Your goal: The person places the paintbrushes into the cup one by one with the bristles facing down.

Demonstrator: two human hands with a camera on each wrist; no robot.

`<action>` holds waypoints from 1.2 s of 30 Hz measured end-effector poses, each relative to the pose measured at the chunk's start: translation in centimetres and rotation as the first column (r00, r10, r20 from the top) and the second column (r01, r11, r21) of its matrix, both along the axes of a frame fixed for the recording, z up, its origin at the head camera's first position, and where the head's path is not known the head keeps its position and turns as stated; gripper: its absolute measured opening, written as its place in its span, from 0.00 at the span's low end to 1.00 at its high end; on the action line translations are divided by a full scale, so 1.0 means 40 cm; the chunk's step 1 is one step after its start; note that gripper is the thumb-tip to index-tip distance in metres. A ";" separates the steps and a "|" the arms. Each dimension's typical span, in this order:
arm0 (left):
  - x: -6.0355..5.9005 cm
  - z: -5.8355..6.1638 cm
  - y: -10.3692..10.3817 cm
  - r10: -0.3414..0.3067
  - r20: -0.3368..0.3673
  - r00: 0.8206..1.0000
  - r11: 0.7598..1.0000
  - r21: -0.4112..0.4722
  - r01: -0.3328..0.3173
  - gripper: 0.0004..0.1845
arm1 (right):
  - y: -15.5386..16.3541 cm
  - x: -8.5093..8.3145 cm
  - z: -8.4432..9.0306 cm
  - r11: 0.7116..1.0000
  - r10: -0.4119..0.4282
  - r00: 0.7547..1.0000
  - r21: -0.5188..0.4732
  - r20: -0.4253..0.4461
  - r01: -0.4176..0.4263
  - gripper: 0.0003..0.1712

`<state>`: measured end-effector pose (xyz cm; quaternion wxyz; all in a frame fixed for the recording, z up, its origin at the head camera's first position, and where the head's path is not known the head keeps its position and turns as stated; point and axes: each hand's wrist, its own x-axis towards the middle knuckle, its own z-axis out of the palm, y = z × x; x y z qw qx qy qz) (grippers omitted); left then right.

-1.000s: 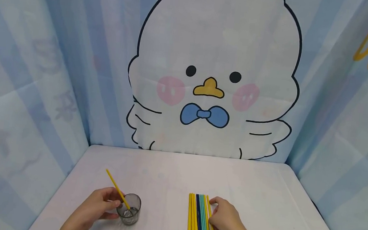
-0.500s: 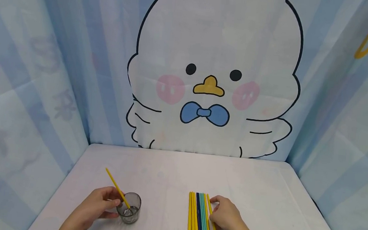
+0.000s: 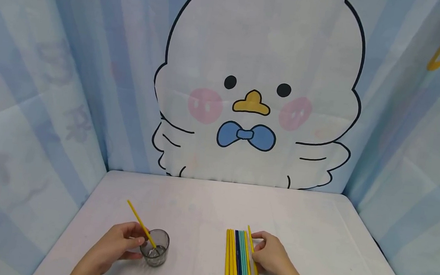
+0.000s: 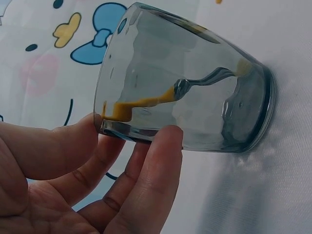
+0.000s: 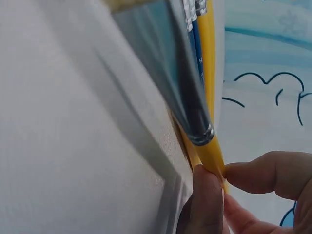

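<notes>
Head view: right hand [image 3: 272, 258] pinching yellow brush [image 3: 253, 256] at row of brushes [image 3: 237, 263], 5 o'clock on table [image 3: 206, 206]. Left hand [image 3: 114, 248] gripping glass [image 3: 155, 247] at 7 o'clock. Likely light, stiff, slippery; best pinched mid-handle. Glass fragile.

A staged tabletop booth: white table [image 3: 214, 202] walled by cartoon-chick backdrop [image 3: 255, 92] and blue-striped cloth [image 3: 43, 96]

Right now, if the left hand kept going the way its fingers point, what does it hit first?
Nothing new: the left hand already grips the smoky glass with the yellow brush in it. Beyond the glass, bare table as far as visible.
</notes>
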<state>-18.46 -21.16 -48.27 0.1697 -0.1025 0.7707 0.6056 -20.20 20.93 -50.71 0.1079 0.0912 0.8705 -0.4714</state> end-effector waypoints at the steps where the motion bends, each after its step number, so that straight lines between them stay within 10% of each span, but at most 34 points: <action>1: 0.000 -0.001 0.001 0.005 -0.001 1.000 1.000 -0.003 -0.005 0.14 | -0.002 0.000 0.001 1.000 -0.003 1.000 -0.009 -0.004 0.003 0.37; 21: 0.002 0.000 0.007 0.024 -0.003 1.000 1.000 -0.006 -0.024 0.14 | -0.075 -0.005 0.049 0.985 -0.020 0.997 -0.171 -0.081 0.006 0.39; 36: 0.001 -0.005 -0.004 -0.013 -0.016 1.000 1.000 0.010 0.013 0.15 | -0.147 0.007 0.082 0.921 -0.046 0.971 -0.385 -0.235 -0.049 0.35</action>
